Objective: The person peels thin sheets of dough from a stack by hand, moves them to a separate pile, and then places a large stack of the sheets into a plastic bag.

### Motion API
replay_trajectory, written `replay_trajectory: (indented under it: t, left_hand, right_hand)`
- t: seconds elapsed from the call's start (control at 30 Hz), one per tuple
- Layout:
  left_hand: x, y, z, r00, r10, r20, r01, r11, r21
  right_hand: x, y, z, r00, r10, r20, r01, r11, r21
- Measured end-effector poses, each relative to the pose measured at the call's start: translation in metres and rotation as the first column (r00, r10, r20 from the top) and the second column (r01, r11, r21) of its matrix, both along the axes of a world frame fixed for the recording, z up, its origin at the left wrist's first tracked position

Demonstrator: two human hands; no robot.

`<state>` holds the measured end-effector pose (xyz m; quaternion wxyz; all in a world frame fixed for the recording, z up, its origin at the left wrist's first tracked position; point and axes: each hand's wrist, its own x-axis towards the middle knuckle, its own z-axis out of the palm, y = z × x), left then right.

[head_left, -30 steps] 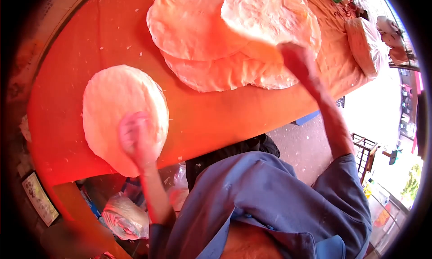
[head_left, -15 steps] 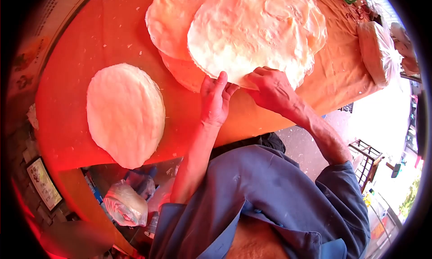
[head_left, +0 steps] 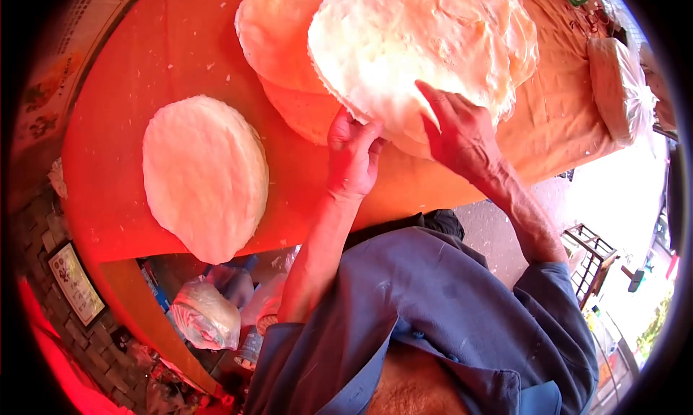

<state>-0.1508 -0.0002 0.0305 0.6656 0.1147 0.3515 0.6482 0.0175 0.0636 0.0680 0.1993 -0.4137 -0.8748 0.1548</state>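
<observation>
A wide, thin, pale flatbread sheet (head_left: 411, 47) lies on top of other round sheets at the far side of the table. My left hand (head_left: 352, 155) pinches its near edge between thumb and fingers. On the same sheet, to the right, rests my right hand (head_left: 462, 130), with its fingers spread over the surface and gripping nothing. More sheets (head_left: 278, 36) stick out from under the top one on the left. A neat stack of round sheets (head_left: 206, 177) sits apart on the left side of the table.
An orange cloth covers the table (head_left: 303, 191). A plastic-wrapped stack (head_left: 613, 90) stands at the right end. Below the table's near edge are bagged goods (head_left: 206, 314). A metal rack (head_left: 588, 260) stands on the floor at right, and a framed sign (head_left: 76, 284) at lower left.
My right hand has loosened from the sheet's near edge and spread out farther onto it. My left thumb has closed down on the edge. The view has shifted slightly.
</observation>
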Motion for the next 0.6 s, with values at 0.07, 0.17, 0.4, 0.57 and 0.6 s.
replay_trajectory:
  t: [0.07,0.17,0.4,0.57,0.6]
  left_hand:
    - [0.002,-0.002,-0.009,0.999,-0.004,-0.034,0.005,1.000,0.017]
    - [0.000,-0.003,-0.011,0.999,-0.046,0.016,0.045,0.996,0.075]
    - [0.000,-0.003,-0.022,0.997,-0.070,-0.029,0.074,0.979,0.192]
    - [0.025,0.011,-0.016,0.985,0.023,-0.173,-0.054,0.983,-0.175]
    - [0.026,0.011,-0.018,0.988,0.028,-0.152,-0.061,0.973,-0.222]
  right_hand:
    - [-0.008,-0.012,0.004,0.977,0.163,-0.136,-0.163,0.987,0.007]
    - [-0.009,-0.012,0.004,0.986,0.070,-0.153,-0.073,0.997,-0.014]
    - [-0.001,-0.005,0.013,0.977,-0.026,-0.214,0.004,0.995,-0.103]
    - [-0.008,-0.012,-0.025,0.993,-0.113,-0.034,0.114,0.993,0.030]
    - [-0.008,-0.010,-0.030,0.991,-0.130,0.010,0.129,0.989,0.065]
